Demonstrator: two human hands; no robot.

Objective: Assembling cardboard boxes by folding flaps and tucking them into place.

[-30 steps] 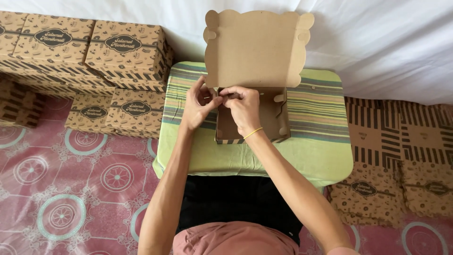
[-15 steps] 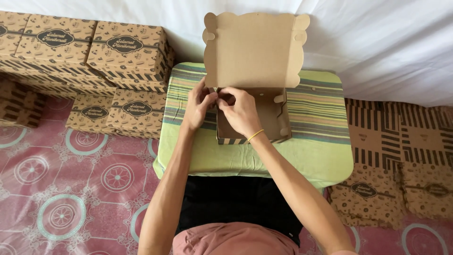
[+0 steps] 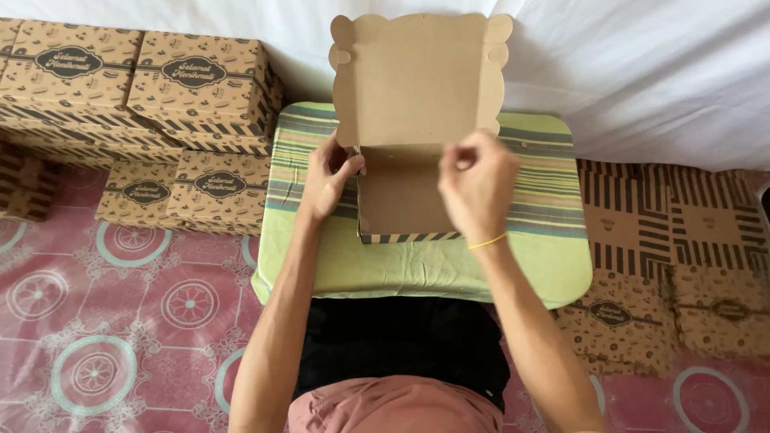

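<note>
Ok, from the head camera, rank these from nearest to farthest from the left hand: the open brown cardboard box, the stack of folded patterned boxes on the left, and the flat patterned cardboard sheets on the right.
1. Open brown cardboard box: touching the left hand, centre.
2. Stack of folded patterned boxes: left.
3. Flat patterned cardboard sheets: far right.

Stacked printed boxes [image 3: 152,96] on the pink patterned mat [image 3: 104,321] — flat blanks [image 3: 682,232] opposite.

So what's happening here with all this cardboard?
A person is working on a brown cardboard box on a green striped cushion. The left hand pinches the box's left corner, the right hand is raised at its right side, and the scalloped lid stands open. Finished boxes are stacked to the left; flat sheets lie to the right.
</note>
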